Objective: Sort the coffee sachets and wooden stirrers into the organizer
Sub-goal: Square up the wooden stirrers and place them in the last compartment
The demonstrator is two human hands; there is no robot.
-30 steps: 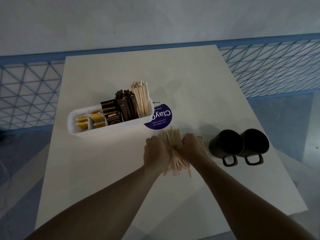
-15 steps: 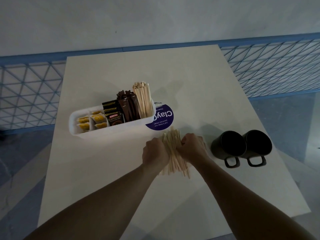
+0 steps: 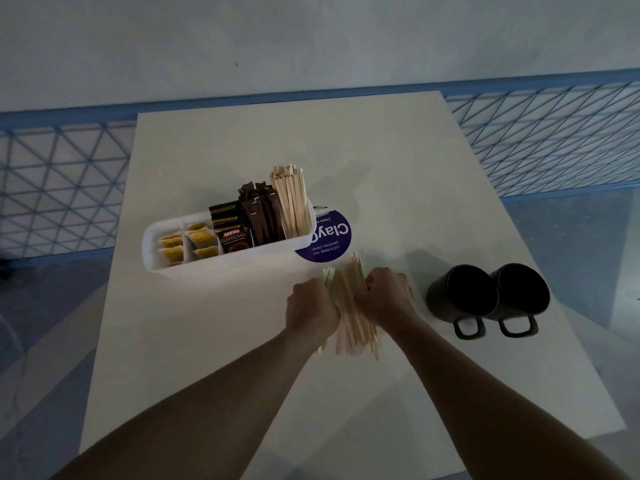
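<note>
A loose bundle of wooden stirrers (image 3: 349, 306) lies on the white table, squeezed between my two hands. My left hand (image 3: 310, 308) curls around the bundle's left side and my right hand (image 3: 386, 296) curls around its right side. Behind them stands the white organizer (image 3: 221, 263). It holds yellow sachets (image 3: 188, 242) at the left, black coffee sachets (image 3: 232, 232), brown stick sachets (image 3: 259, 213) and upright stirrers (image 3: 291, 202) at the right end.
A round purple sticker (image 3: 327, 239) lies beside the organizer's right end. Two black mugs (image 3: 485, 299) stand at the right, handles toward me. A blue wire fence (image 3: 59, 188) runs behind the table (image 3: 398, 168).
Both hands have pressed the stirrers on the table into a tighter, straighter bundle. The hands stay in nearly the same place.
</note>
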